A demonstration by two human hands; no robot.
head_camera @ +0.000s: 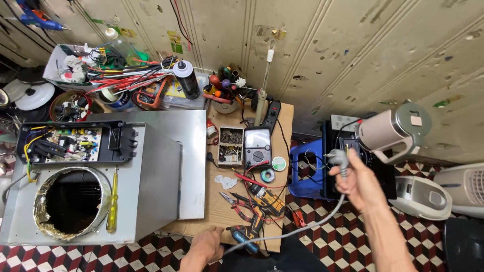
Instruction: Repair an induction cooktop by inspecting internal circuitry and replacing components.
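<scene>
A grey plug (339, 158) on grey cable (297, 232), a yellow screwdriver (113, 203), a blue stool (308, 171), and seemingly red-and-white checkered floor (348, 236).

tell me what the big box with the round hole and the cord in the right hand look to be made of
Big box: likely sheet metal, a brushed grey finish with sharp folded edges. Cord: probably grey plastic or rubber sheathing, smooth and matte, bending limply from the plug held in the right hand.

Pretty packed bench here. A steel hood (161, 166) with a round duct hole (70, 203) lies on the wooden table (214, 209), a yellow screwdriver (113, 201) on top of it. A meter (257, 147) sits beside a parts box (231, 146), pliers (233, 200) nearby. A blue stool (307, 171) stands on the checkered floor (348, 236), kettle (390, 130) to the right.
</scene>
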